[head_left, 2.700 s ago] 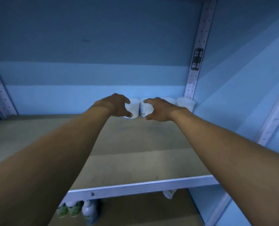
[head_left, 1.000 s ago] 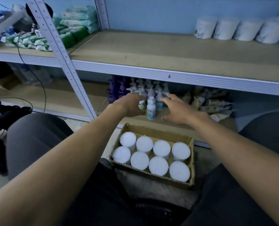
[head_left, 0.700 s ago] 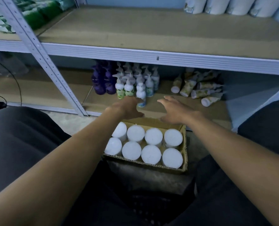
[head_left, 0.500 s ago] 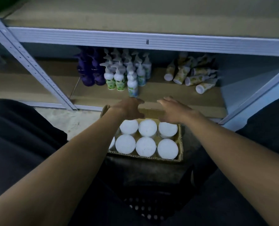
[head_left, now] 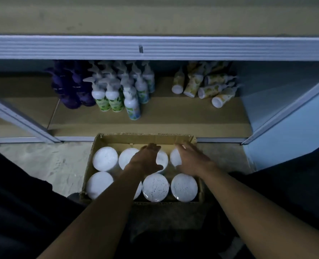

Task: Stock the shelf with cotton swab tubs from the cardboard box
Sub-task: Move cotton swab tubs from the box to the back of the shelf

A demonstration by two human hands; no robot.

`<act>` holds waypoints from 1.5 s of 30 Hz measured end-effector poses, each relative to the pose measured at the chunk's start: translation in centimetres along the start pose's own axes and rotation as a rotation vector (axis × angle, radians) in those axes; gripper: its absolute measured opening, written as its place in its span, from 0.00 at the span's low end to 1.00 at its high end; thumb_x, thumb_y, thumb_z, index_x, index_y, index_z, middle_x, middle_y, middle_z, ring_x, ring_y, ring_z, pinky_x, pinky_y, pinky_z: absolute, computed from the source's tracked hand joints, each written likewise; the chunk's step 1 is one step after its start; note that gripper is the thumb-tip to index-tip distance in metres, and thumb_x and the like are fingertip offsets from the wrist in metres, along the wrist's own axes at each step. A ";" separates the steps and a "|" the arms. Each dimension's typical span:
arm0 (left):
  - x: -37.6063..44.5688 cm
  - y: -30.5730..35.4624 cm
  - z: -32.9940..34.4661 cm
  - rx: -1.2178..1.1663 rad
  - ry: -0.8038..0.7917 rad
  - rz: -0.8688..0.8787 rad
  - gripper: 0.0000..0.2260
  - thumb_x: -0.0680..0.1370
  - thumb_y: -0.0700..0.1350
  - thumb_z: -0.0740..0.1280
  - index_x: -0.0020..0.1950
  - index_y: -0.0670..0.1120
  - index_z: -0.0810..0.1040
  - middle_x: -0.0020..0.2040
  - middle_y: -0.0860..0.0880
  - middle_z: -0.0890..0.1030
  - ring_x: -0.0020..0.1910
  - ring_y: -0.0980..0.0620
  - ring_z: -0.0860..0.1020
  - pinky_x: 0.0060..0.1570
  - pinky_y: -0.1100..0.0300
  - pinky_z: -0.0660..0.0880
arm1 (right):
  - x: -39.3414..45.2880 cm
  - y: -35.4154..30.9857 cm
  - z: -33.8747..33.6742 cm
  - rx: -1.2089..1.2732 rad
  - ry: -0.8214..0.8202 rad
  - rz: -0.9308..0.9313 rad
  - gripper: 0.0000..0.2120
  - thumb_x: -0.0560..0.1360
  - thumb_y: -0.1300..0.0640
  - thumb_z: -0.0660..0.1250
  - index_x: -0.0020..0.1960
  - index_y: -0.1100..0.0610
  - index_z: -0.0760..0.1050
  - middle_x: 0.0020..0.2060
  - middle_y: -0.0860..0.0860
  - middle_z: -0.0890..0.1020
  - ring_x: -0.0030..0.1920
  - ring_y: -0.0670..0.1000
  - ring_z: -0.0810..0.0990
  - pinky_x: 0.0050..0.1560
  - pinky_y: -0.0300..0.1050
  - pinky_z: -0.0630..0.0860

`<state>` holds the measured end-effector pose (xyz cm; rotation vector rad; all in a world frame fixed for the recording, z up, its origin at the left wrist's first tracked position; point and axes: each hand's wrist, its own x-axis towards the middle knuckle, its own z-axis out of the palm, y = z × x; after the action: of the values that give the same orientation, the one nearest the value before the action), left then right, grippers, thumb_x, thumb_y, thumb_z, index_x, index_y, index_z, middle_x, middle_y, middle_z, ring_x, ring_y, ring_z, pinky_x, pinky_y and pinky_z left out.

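Note:
An open cardboard box (head_left: 97, 144) lies on the floor in front of me, holding several round cotton swab tubs with white lids in two rows. My left hand (head_left: 145, 157) hovers over the back row with fingers spread above a tub (head_left: 162, 158). My right hand (head_left: 190, 159) is spread above the back-right tub (head_left: 174, 156). Neither hand grips anything. Front-row tubs (head_left: 155, 186) and the back-left tub (head_left: 105, 158) are uncovered. The shelf board (head_left: 155, 17) runs across the top, with its metal front edge (head_left: 99, 47) below it.
On the lower shelf (head_left: 173, 116) stand purple bottles (head_left: 71, 86) and white pump bottles (head_left: 130, 105); several yellow tubes (head_left: 209, 89) lie on their sides at the right. Metal uprights (head_left: 20, 120) slant at both sides. My dark-clothed knees (head_left: 17, 193) flank the box.
My view tilted down from the shelf to the box. Both hands came down from the placed tubs and now hover over the box's back row, lower than half a second ago.

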<state>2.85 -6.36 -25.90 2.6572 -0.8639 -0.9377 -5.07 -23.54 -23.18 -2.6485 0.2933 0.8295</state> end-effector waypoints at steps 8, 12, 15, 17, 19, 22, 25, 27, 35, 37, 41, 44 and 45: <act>1.2 0.1 2.3 0.030 0.002 0.005 0.44 0.73 0.57 0.73 0.81 0.48 0.53 0.81 0.49 0.53 0.79 0.44 0.54 0.73 0.46 0.63 | 2.2 -0.2 2.2 -0.042 0.003 0.029 0.44 0.76 0.54 0.72 0.81 0.48 0.47 0.81 0.52 0.44 0.80 0.60 0.42 0.75 0.64 0.53; 1.3 0.4 2.8 0.087 0.049 -0.007 0.45 0.73 0.59 0.73 0.81 0.49 0.52 0.81 0.49 0.52 0.79 0.44 0.54 0.73 0.45 0.64 | 2.7 0.1 2.7 -0.043 0.005 0.039 0.44 0.75 0.55 0.73 0.81 0.47 0.49 0.80 0.52 0.44 0.80 0.61 0.42 0.75 0.64 0.59; 1.4 0.5 2.8 0.099 0.057 -0.023 0.43 0.74 0.55 0.73 0.81 0.49 0.52 0.81 0.47 0.54 0.79 0.43 0.55 0.73 0.46 0.64 | 2.9 0.0 2.6 -0.090 0.033 0.040 0.45 0.73 0.59 0.75 0.80 0.48 0.51 0.80 0.54 0.49 0.79 0.61 0.48 0.72 0.61 0.65; 1.5 0.6 2.8 0.090 0.050 -0.032 0.43 0.74 0.54 0.74 0.81 0.48 0.53 0.80 0.46 0.56 0.78 0.43 0.57 0.73 0.46 0.64 | 2.8 -0.1 2.5 -0.109 0.050 0.037 0.44 0.72 0.59 0.75 0.80 0.48 0.53 0.79 0.54 0.52 0.78 0.60 0.53 0.70 0.60 0.68; 1.5 0.8 2.7 0.093 0.049 -0.034 0.43 0.73 0.54 0.74 0.80 0.48 0.54 0.79 0.46 0.58 0.77 0.42 0.59 0.72 0.46 0.65 | 2.6 -0.1 2.3 -0.110 0.059 0.037 0.43 0.72 0.58 0.75 0.79 0.49 0.55 0.78 0.54 0.54 0.76 0.60 0.57 0.68 0.59 0.71; 1.3 1.1 2.0 0.095 0.067 -0.023 0.42 0.72 0.54 0.74 0.80 0.48 0.56 0.78 0.46 0.59 0.76 0.41 0.60 0.71 0.47 0.66 | 2.3 -0.5 1.5 -0.130 0.060 0.044 0.41 0.72 0.56 0.75 0.78 0.49 0.57 0.77 0.55 0.57 0.75 0.60 0.61 0.66 0.60 0.72; 0.7 1.8 0.5 0.071 0.079 -0.021 0.42 0.72 0.54 0.75 0.79 0.48 0.57 0.78 0.46 0.58 0.75 0.40 0.59 0.68 0.44 0.70 | 1.8 -1.1 0.1 -0.140 0.088 0.046 0.39 0.72 0.51 0.74 0.77 0.49 0.59 0.76 0.55 0.60 0.73 0.61 0.64 0.67 0.60 0.71; 0.0 2.2 -0.4 0.085 0.075 -0.030 0.42 0.71 0.52 0.75 0.80 0.47 0.56 0.78 0.46 0.57 0.75 0.40 0.58 0.65 0.43 0.72 | 1.2 -1.6 -1.2 -0.090 0.084 0.049 0.40 0.71 0.49 0.75 0.77 0.48 0.59 0.75 0.54 0.61 0.73 0.61 0.64 0.67 0.61 0.71; -4.4 4.5 -6.2 0.209 0.114 -0.011 0.41 0.70 0.54 0.74 0.78 0.43 0.60 0.73 0.42 0.65 0.71 0.40 0.65 0.70 0.49 0.66 | -2.8 -3.3 -7.2 -0.136 0.053 -0.016 0.46 0.67 0.50 0.76 0.79 0.49 0.57 0.74 0.54 0.60 0.71 0.61 0.64 0.62 0.54 0.74; -6.1 5.2 -8.4 0.234 0.154 0.011 0.39 0.69 0.54 0.74 0.76 0.43 0.63 0.71 0.42 0.68 0.68 0.40 0.69 0.68 0.51 0.68 | -4.2 -4.1 -9.2 -0.163 0.069 -0.049 0.47 0.67 0.47 0.76 0.80 0.49 0.56 0.75 0.54 0.60 0.73 0.60 0.64 0.65 0.53 0.73; -10.1 6.2 -12.9 0.240 0.216 0.032 0.35 0.68 0.54 0.76 0.71 0.44 0.69 0.67 0.43 0.72 0.63 0.42 0.74 0.60 0.52 0.75 | -8.1 -6.3 -13.8 -0.239 0.118 -0.152 0.46 0.68 0.44 0.75 0.80 0.47 0.57 0.75 0.54 0.65 0.72 0.59 0.67 0.63 0.50 0.71; -13.2 7.3 -16.4 0.298 0.245 0.013 0.31 0.68 0.56 0.76 0.66 0.44 0.72 0.63 0.43 0.74 0.61 0.43 0.74 0.57 0.51 0.76 | -11.6 -8.3 -17.5 -0.301 0.135 -0.209 0.42 0.69 0.42 0.74 0.79 0.48 0.61 0.74 0.52 0.68 0.70 0.56 0.70 0.57 0.46 0.72; -14.1 7.7 -17.7 0.307 0.250 0.011 0.30 0.68 0.56 0.76 0.65 0.44 0.73 0.63 0.44 0.75 0.60 0.43 0.75 0.57 0.50 0.76 | -12.8 -9.0 -18.7 -0.314 0.144 -0.218 0.41 0.69 0.42 0.74 0.78 0.48 0.63 0.73 0.52 0.70 0.68 0.56 0.72 0.56 0.46 0.73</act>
<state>1.45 -4.53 -2.12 2.9358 -1.0307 -0.4845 -3.16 -21.36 1.00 -2.9680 -0.1008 0.6613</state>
